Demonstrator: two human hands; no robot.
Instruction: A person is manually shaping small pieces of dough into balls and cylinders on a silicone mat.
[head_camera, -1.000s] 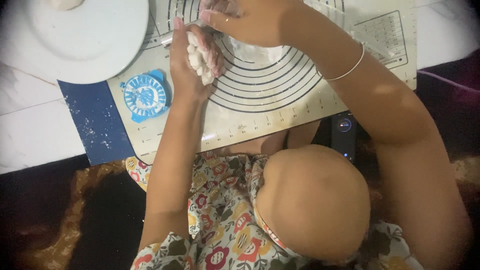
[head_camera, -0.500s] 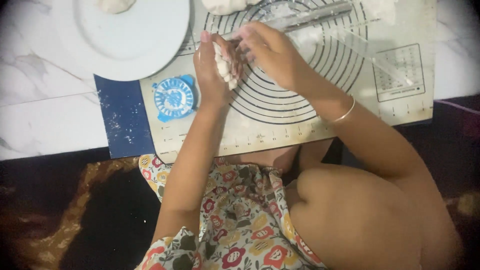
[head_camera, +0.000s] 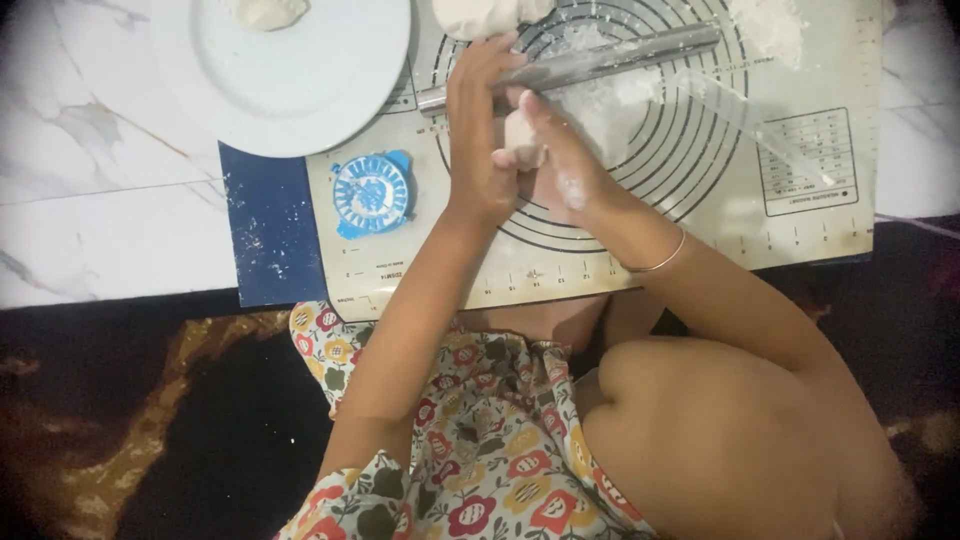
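Marble surface carrying a pastry mat printed with concentric rings, laid over a dark blue sheet. White plate at upper left, bearing a dough lump at its far edge. Steel rolling pin lying across the rings, flour beneath it. Blue round dumpling press near the mat's left edge. Left hand and right hand are closed together around a small dough piece, held above the rings.

dough piece mostly hidden between hands, dough lumps cut by top edge
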